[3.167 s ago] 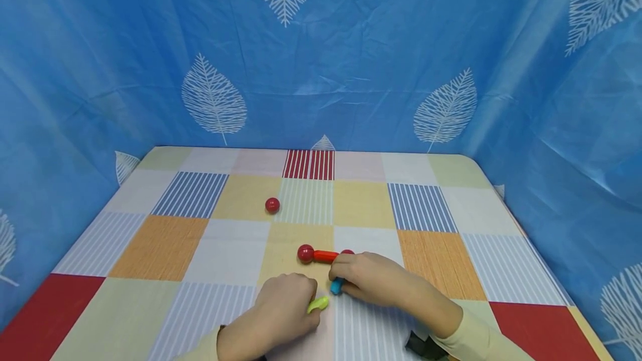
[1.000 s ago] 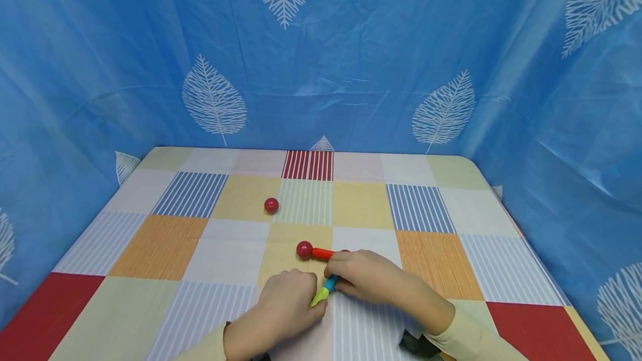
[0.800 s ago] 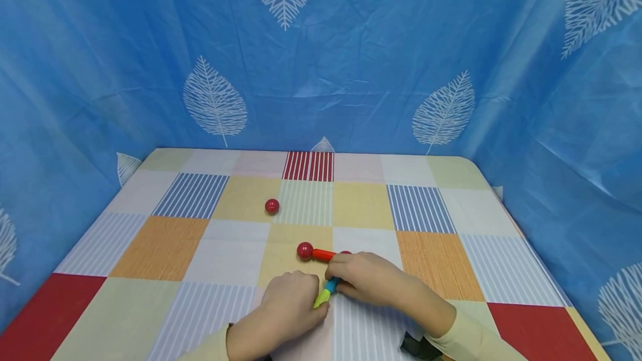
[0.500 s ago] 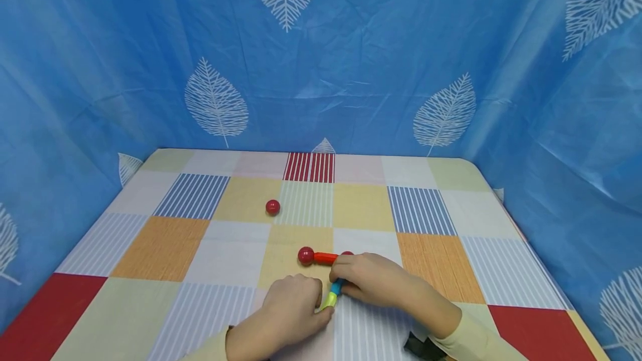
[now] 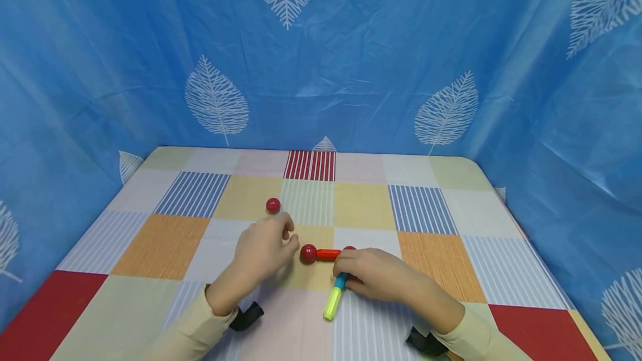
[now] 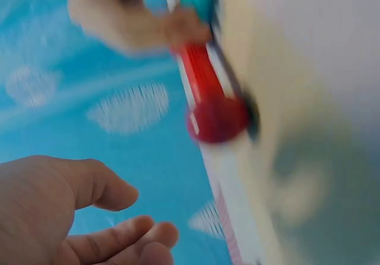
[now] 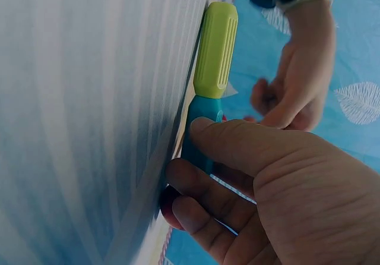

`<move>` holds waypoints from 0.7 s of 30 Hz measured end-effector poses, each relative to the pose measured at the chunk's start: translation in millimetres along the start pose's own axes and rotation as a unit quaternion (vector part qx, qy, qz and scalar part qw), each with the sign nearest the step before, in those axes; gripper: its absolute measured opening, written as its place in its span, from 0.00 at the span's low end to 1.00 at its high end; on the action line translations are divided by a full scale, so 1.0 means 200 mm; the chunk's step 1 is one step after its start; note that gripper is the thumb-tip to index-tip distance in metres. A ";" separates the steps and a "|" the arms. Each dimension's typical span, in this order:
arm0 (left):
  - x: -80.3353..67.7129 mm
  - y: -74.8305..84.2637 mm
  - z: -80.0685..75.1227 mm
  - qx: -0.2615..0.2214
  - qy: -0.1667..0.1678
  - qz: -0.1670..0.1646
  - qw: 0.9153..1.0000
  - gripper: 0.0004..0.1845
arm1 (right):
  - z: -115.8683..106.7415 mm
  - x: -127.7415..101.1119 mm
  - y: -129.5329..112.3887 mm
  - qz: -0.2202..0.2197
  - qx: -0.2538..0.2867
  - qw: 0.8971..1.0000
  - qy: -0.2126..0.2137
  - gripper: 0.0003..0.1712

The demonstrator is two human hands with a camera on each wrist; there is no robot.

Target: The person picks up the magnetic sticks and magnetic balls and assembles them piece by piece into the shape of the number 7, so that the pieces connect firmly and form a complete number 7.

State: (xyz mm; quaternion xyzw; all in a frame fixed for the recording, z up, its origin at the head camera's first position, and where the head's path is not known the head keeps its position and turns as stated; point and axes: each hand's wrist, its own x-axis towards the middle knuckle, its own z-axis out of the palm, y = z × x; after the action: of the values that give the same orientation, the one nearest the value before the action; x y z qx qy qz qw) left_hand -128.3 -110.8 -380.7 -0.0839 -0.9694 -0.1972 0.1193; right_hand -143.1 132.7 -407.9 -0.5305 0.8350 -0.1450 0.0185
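Observation:
My right hand (image 5: pixel 376 274) pinches a blue toy building rod (image 7: pixel 205 113) between thumb and fingers, low over the tablecloth. A yellow-green rod (image 5: pixel 332 303) runs on from the blue rod's near end, touching it. Beyond the right fingers lies a red rod (image 5: pixel 328 255) with a red ball (image 5: pixel 308 253) at its left end. Another red ball (image 5: pixel 349 248) at its right end is partly hidden by the right hand. My left hand (image 5: pixel 266 244) holds nothing, fingers loosely bent, above the cloth left of the red rod. Just past its fingertips sits a loose red ball (image 5: pixel 273 205).
A patchwork cloth (image 5: pixel 210 249) covers the table. Blue curtain (image 5: pixel 351 60) with white leaf prints closes off the back and sides. A dark strap piece (image 5: pixel 247 316) hangs at the left wrist, and another dark piece (image 5: pixel 426 343) at the right wrist.
The yellow-green rod came up against the blue rod. My left hand has since let go of it and moved forward and left toward the loose ball. The right hand stayed nearly still.

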 end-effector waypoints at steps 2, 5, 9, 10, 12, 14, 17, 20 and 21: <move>0.07 -0.06 0.00 0.000 0.019 -0.014 1.000 0.07 | -0.01 0.00 0.00 0.002 0.001 1.000 -0.002 0.08; 0.15 -0.15 0.02 0.004 0.036 -0.042 0.998 0.09 | -0.01 -0.01 0.00 -0.001 0.001 1.000 -0.004 0.08; 0.22 -0.25 0.07 0.004 0.036 -0.070 0.997 0.16 | -0.01 -0.01 -0.01 -0.008 0.001 1.000 -0.005 0.08; 0.24 -0.27 0.08 0.000 0.035 -0.071 0.997 0.18 | -0.01 -0.01 -0.01 -0.009 0.003 1.000 -0.004 0.08; 0.26 -0.31 0.10 -0.011 0.028 -0.070 0.997 0.21 | 0.00 -0.01 -0.01 -0.010 0.005 1.000 -0.003 0.08; 0.28 -0.33 0.11 -0.022 0.019 -0.070 0.997 0.23 | 0.00 -0.01 -0.01 -0.010 0.004 1.000 -0.001 0.08; 0.30 -0.36 0.13 -0.037 0.005 -0.076 0.996 0.21 | 0.00 -0.01 -0.02 -0.011 0.000 1.000 0.002 0.08; 0.30 -0.37 0.13 -0.042 -0.004 -0.085 0.995 0.18 | 0.00 -0.02 -0.01 -0.009 -0.011 1.000 0.003 0.08; 0.30 -0.36 0.13 -0.043 -0.006 -0.087 0.995 0.17 | 0.00 -0.02 -0.01 -0.008 -0.014 1.000 0.003 0.08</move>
State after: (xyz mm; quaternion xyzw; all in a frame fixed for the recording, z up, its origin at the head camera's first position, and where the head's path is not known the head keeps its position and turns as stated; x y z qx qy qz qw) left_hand -206.2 -159.4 -415.4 -0.0057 -0.9643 -0.2482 0.0919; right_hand -139.7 136.0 -408.6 -0.5368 0.8329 -0.1347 0.0075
